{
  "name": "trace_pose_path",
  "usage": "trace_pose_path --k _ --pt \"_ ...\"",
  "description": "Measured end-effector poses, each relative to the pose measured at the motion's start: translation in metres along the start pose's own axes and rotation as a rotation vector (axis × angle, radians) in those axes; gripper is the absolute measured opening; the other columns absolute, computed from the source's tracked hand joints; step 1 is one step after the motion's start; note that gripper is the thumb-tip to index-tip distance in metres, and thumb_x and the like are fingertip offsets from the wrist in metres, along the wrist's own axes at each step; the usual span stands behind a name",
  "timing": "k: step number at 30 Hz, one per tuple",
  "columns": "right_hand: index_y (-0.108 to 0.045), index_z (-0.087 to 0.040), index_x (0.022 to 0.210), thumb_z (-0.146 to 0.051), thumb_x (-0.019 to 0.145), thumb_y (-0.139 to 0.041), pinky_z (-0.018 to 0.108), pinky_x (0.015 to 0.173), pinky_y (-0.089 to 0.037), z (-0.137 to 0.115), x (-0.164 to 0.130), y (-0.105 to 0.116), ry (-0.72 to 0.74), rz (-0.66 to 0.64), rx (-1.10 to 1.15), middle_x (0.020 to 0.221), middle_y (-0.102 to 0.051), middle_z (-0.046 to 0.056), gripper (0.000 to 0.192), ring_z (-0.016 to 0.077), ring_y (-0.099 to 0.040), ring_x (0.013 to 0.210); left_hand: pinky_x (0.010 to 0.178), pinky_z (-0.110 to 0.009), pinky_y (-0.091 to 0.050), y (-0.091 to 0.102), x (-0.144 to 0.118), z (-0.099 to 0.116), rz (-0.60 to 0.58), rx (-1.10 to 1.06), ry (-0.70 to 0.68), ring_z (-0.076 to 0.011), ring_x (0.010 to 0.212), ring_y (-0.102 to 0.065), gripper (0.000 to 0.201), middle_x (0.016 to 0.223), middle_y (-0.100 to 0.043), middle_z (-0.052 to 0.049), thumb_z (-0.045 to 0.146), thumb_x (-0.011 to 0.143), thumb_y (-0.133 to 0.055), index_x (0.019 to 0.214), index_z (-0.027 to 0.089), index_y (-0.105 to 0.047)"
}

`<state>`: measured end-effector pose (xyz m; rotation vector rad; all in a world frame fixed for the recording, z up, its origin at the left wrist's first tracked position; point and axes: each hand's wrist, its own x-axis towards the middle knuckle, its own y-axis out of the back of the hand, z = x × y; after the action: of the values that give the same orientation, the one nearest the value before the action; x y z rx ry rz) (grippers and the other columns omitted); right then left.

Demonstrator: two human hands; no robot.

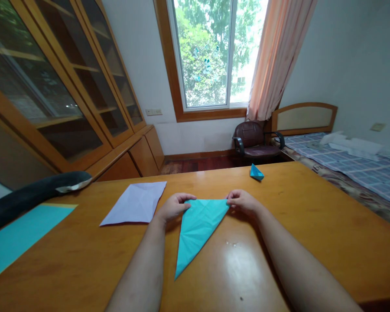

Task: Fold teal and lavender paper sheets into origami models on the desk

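Observation:
A creased turquoise sheet of paper [199, 232], in a triangular shape, hangs between my two hands above the table, one long point toward me. My left hand [174, 207] pinches its upper left corner between thumb and fingers. At the upper right corner, my right hand [243, 203] grips the paper with its fingertips. A lilac sheet of paper [134, 203] with fold lines lies flat to the left of my left hand. Beyond my right hand stands a small folded blue paper boat [256, 173].
The wooden table [312, 242] spans the foreground. At its left lie turquoise sheets [22, 238] with a yellow edge and a dark long object [35, 193]. Farther off are a glass-door cabinet [84, 78], an armchair [255, 141] and a bed [351, 160].

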<state>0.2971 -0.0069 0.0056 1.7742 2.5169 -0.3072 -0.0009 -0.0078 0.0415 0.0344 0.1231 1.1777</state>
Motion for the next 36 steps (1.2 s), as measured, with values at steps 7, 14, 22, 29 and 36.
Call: trace_pose_path --k 7,14,22,29,36 --pt "-0.059 -0.014 0.057 -0.036 0.055 -0.077 0.021 0.047 -0.036 -0.003 0.006 0.001 0.125 0.049 -0.156 0.054 -0.058 -0.002 0.029 0.0082 -0.048 0.048 0.068 -0.026 -0.049 -0.003 -0.001 0.006 0.138 0.137 -0.065 -0.016 0.075 -0.063 0.033 0.088 -0.071 -0.006 0.024 0.059 -0.069 0.091 0.015 -0.071" --pt "-0.063 -0.014 0.065 -0.036 0.058 -0.075 0.021 0.05 -0.037 -0.01 0.001 -0.001 0.122 0.008 -0.133 0.063 -0.064 0.0 0.026 0.0074 -0.049 0.05 0.061 -0.023 -0.046 -0.002 -0.003 0.008 0.199 0.096 -0.116 -0.0127 0.066 -0.059 0.034 0.082 -0.069 -0.005 0.024 0.061 -0.067 0.093 0.014 -0.07" --pt "-0.062 -0.015 0.056 -0.032 0.055 -0.074 0.022 0.05 -0.039 -0.008 0.003 0.0 0.064 0.045 -0.199 0.053 -0.062 0.001 0.021 0.0101 -0.052 0.05 0.056 -0.022 -0.044 -0.001 -0.003 0.012 0.214 0.043 -0.072 -0.012 0.061 -0.057 0.037 0.077 -0.068 -0.004 0.027 0.056 -0.071 0.09 0.012 -0.069" --pt "-0.058 -0.017 0.056 -0.027 0.052 -0.074 0.022 0.046 -0.036 -0.008 0.008 -0.007 0.121 0.201 -0.104 0.048 -0.059 -0.002 0.019 0.0098 -0.05 0.045 0.059 -0.023 -0.046 -0.002 0.004 0.001 0.298 0.193 -0.105 -0.0143 0.065 -0.06 0.035 0.082 -0.071 -0.005 0.023 0.061 -0.062 0.093 0.014 -0.071" --pt "-0.057 -0.018 0.056 -0.024 0.049 -0.073 0.022 0.046 -0.036 -0.009 0.01 -0.009 0.162 0.254 -0.067 0.047 -0.057 -0.004 0.019 0.0098 -0.05 0.045 0.076 -0.031 -0.049 -0.017 0.005 0.014 0.417 0.374 -0.133 -0.0219 0.08 -0.065 0.026 0.089 -0.073 -0.008 0.028 0.064 -0.066 0.085 0.015 -0.074"
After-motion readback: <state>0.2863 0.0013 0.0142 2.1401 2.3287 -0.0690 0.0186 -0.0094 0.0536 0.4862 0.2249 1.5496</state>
